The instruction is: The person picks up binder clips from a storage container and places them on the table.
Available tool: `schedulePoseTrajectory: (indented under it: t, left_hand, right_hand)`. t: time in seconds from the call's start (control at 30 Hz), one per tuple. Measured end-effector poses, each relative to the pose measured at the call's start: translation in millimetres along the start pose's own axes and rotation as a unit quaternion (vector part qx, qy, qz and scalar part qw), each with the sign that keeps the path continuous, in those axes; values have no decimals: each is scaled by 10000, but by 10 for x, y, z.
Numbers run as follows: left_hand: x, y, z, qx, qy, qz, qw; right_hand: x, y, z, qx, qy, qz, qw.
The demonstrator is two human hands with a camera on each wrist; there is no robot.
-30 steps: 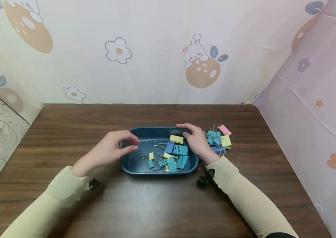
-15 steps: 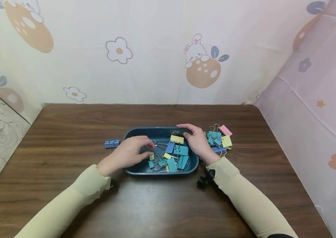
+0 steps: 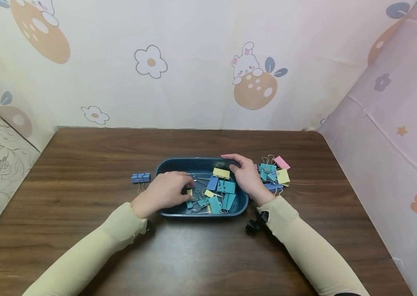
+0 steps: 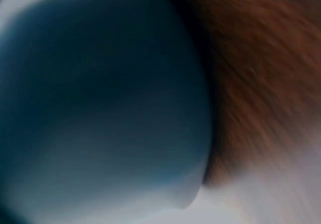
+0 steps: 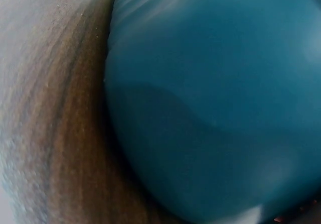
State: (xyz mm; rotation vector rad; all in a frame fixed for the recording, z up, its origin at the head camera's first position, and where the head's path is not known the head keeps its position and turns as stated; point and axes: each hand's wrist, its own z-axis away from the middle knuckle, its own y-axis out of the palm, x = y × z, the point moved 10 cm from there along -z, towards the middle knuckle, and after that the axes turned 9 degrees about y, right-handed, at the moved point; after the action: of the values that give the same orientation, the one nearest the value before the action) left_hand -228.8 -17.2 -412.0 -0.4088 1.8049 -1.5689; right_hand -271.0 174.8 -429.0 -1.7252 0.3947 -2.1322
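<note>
1. While the right hand [image 3: 248, 177] grips the tray [image 3: 190, 165], the left hand [image 3: 167, 190] curves inside near a yellow clip [image 3: 190, 192]; whether pinching it, I cannot tell.
2. Only the head view shows clips [image 3: 226, 187], in and beside the tray.

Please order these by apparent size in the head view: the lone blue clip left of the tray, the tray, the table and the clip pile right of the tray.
Largest to smallest:
1. Table
2. Tray
3. Clip pile
4. Lone blue clip

No two look alike.
</note>
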Motion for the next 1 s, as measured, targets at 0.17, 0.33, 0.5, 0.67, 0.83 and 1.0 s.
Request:
schedulePoseTrajectory:
  t: [0.17,0.33,0.5,0.67,0.83,1.0]
  left_hand:
    - [7,50,-26,56,-61,39,10000]
    - [39,63,-19,117,-240,201,9994]
    - [34,33,-19,36,-262,428,9987]
    - [59,-16,-21,-183,-327,615,9974]
    - [76,-74,-27,-443,-307,916,9943]
    - [74,-159,-3,-776,-107,1225,9894]
  right_hand:
    - [5,11,10,15,-15,-18,10000]
    - [-2,10,0,16,-20,-37,10000]
    - [-8,-4,-9,6,9,-14,10000]
    - [-10,-8,-12,6,17,-8,10000]
    - [-12,-10,-10,-2,11,3,10000]
    - [-12,0,-8,-3,13,3,10000]
